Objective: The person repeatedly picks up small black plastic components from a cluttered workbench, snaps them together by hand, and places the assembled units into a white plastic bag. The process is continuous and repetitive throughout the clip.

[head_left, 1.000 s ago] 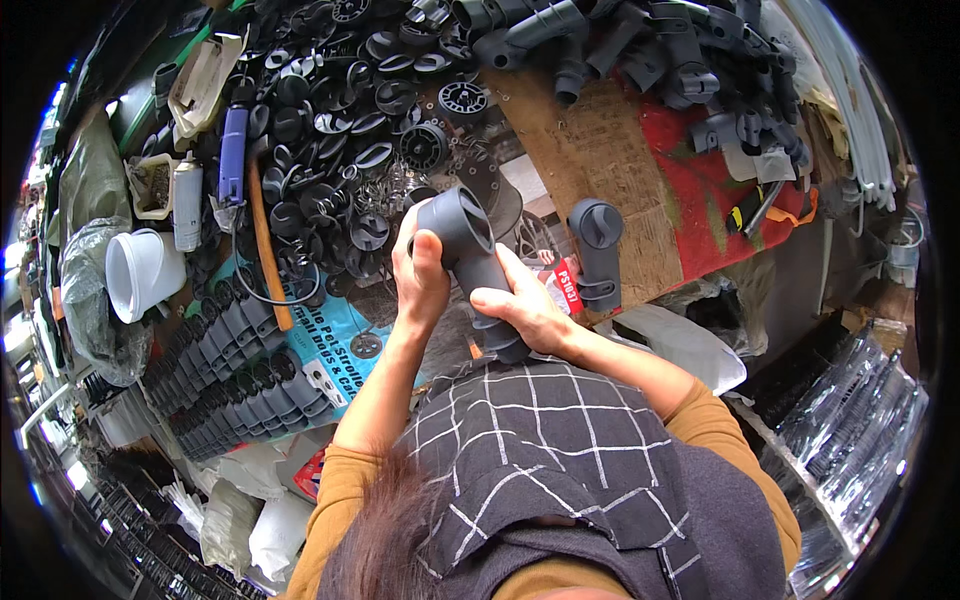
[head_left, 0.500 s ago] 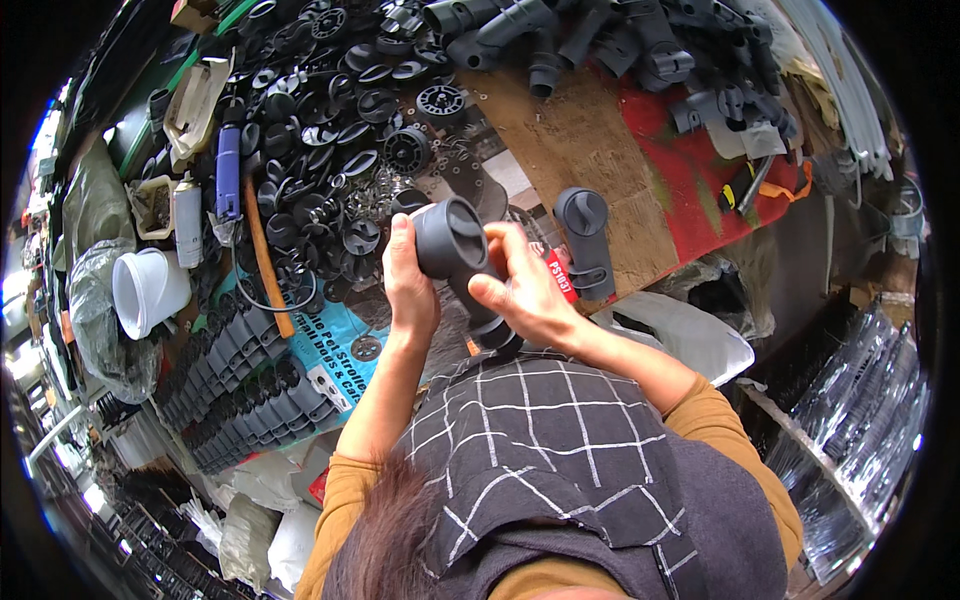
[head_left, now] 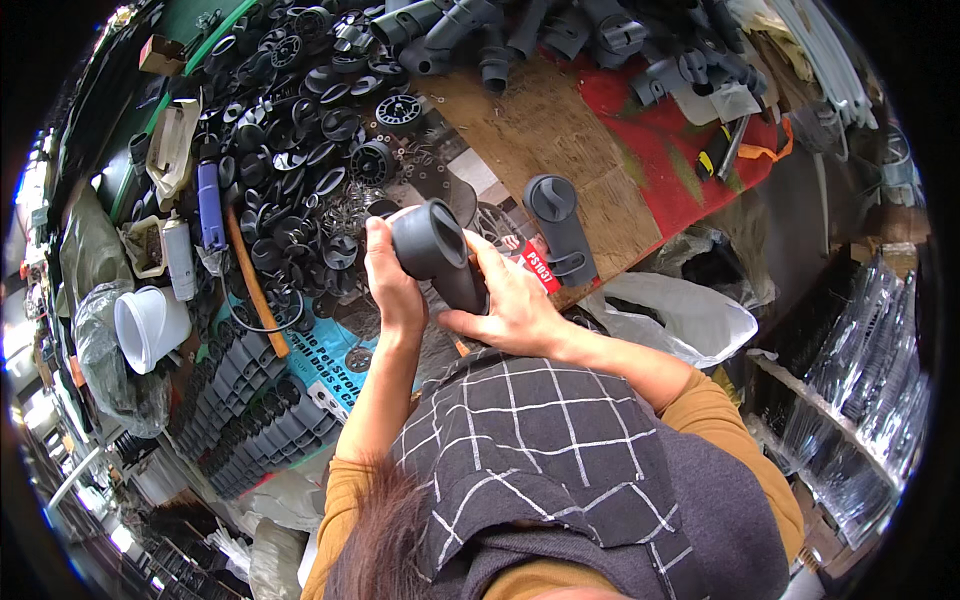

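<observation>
Between my hands is a dark grey plastic joint fitting (head_left: 430, 243), with a round knob-like cap on its wide end and a narrower tube pointing down toward my apron. My left hand (head_left: 396, 285) wraps the wide end from the left, its thumb up along the side. Around the narrower tube closes my right hand (head_left: 512, 305), which hides part of it. A similar grey fitting (head_left: 560, 225) with a round cap lies on the table just beyond my right hand. Loose black knob caps (head_left: 290, 190) are heaped to the far left of my hands.
More grey tube fittings (head_left: 490, 50) are piled at the back. A wooden-handled tool (head_left: 255, 285), a purple tube-shaped object (head_left: 210, 205), a spray can (head_left: 178, 258) and a white bucket (head_left: 150, 325) stand left. Finished-looking rows of grey fittings (head_left: 240, 400) lie lower left. A cutter (head_left: 712, 155) lies right.
My right hand has slid down from beside the cap to the narrower tube. The fitting has turned and shifted slightly left, and the whole view has shifted.
</observation>
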